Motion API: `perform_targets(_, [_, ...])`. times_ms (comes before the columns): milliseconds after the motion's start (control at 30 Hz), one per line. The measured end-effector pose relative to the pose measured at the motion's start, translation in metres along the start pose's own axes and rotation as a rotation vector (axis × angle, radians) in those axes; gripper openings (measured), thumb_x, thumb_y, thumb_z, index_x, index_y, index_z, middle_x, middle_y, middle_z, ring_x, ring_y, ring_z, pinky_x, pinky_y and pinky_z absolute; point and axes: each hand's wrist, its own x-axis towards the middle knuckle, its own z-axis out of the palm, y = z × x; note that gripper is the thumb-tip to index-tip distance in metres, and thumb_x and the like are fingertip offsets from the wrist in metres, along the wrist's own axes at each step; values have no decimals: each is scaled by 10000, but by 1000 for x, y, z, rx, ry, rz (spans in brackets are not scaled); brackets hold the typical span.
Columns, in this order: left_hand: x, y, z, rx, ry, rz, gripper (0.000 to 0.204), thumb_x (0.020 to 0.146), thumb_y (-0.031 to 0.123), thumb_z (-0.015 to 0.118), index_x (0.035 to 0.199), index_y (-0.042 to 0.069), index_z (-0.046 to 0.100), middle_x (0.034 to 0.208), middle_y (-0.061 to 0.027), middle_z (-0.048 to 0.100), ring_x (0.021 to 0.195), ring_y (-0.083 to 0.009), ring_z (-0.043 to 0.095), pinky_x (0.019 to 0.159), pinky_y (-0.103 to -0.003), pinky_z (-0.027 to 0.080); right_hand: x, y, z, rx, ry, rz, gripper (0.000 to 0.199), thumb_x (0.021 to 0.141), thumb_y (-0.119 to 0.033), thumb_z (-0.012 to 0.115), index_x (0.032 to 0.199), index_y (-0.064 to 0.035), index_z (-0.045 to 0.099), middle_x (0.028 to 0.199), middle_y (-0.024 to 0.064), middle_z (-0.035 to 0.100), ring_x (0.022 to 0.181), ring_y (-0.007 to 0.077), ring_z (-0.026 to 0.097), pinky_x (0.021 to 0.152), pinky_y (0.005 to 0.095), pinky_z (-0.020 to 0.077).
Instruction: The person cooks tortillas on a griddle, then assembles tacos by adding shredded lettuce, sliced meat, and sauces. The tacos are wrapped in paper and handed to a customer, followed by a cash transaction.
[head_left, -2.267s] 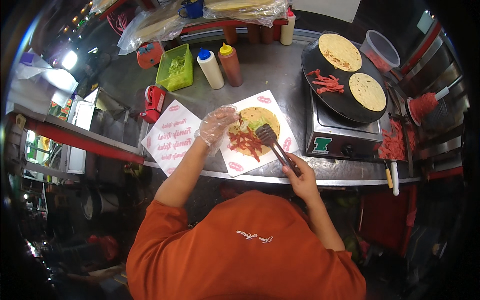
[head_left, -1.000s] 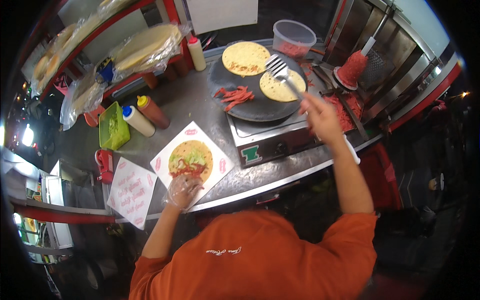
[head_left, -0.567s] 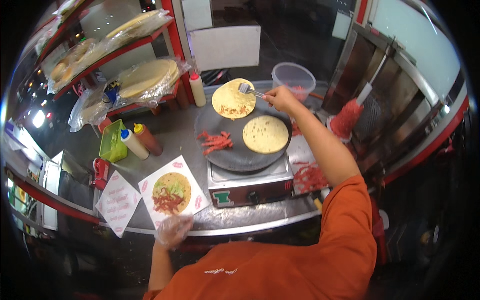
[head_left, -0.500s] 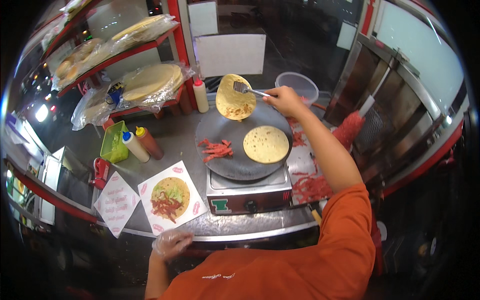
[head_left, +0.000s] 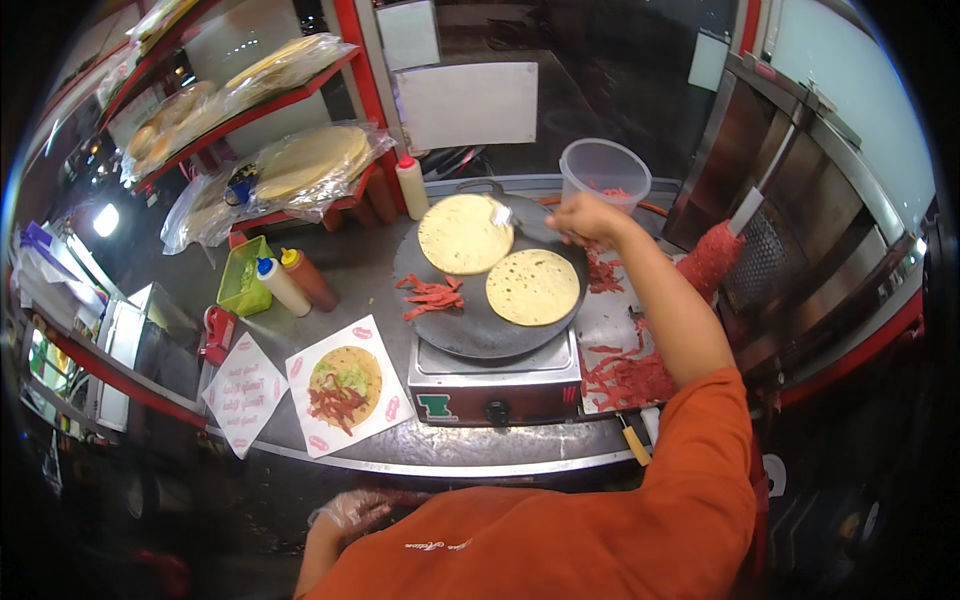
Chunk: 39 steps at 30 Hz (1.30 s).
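My right hand point(head_left: 588, 222) grips the handle of a metal fork point(head_left: 502, 215) with closed fingers. Its tines touch the right edge of a flatbread point(head_left: 464, 234) lying flat on the round dark griddle point(head_left: 455, 337). A second, browned-spotted flatbread point(head_left: 533, 288) lies in front of it. Strips of red meat point(head_left: 431, 294) form a small pile at the griddle's left. My left hand point(head_left: 355, 510), in a clear plastic glove, is low by my waist, empty, fingers loosely stretched. On white paper point(head_left: 312, 350) rests a flatbread topped with shredded lettuce and meat point(head_left: 345, 390).
Left are another paper sheet point(head_left: 245, 395), sauce bottles point(head_left: 285, 288) and a green lettuce bin point(head_left: 243, 278). A clear tub point(head_left: 606, 175) stands behind the griddle. Meat fills a tray point(head_left: 608, 320) at right, beside the meat spit point(head_left: 712, 255). A knife handle point(head_left: 635, 440) overhangs the counter.
The raised flatbread has come down flat on the back of the griddle, paler side up. My right hand has lowered slightly with the fork. My left hand has drawn back toward my body.
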Motion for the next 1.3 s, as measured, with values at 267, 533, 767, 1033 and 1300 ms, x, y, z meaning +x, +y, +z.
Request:
perform_targets(267, [25,-25,17,138,-62,-145,447,1046,431,581,1380,145,662,1350,-163,687,1267,-366,636,1071,-430,500,-160,-39,14,-682,649,-698,365,913,-223,726,1254,-100,685,1018,133,693,940,332,701,781,451,551])
perform_targets(533, [41,-50,21,172,-205,-145,479,1055,440,563,1419,137,629,1396,-178,654,1320,-368,597,1114,-431,464,-228,-33,95,-933,481,-440,341,862,-107,682,1196,-43,703,921,123,662,862,279,681,716,390,537])
perform_targets(767, [55,-45,-1,298,-299,-154,507,1064,449,546,1454,130,601,1436,-192,625,1366,-370,562,1152,-432,432,-166,-4,14,-16,251,187,303,1032,-274,658,1057,18,737,750,50,639,525,125,581,472,304,468])
perform_targets(1033, [53,-58,15,150,-152,-80,502,1061,456,561,1373,75,662,1348,-182,683,1270,-338,630,1103,-419,475,-142,-4,4,-565,488,-203,308,927,-300,713,1221,-218,756,1020,204,740,958,397,711,847,493,551])
perform_targets(1300, [61,-39,17,146,-163,-119,476,1055,427,586,1346,61,678,1304,-161,702,1215,-305,649,1071,-402,492,-174,-6,10,-1029,541,-253,345,921,-172,668,1231,-21,661,1052,189,719,964,374,726,819,485,590])
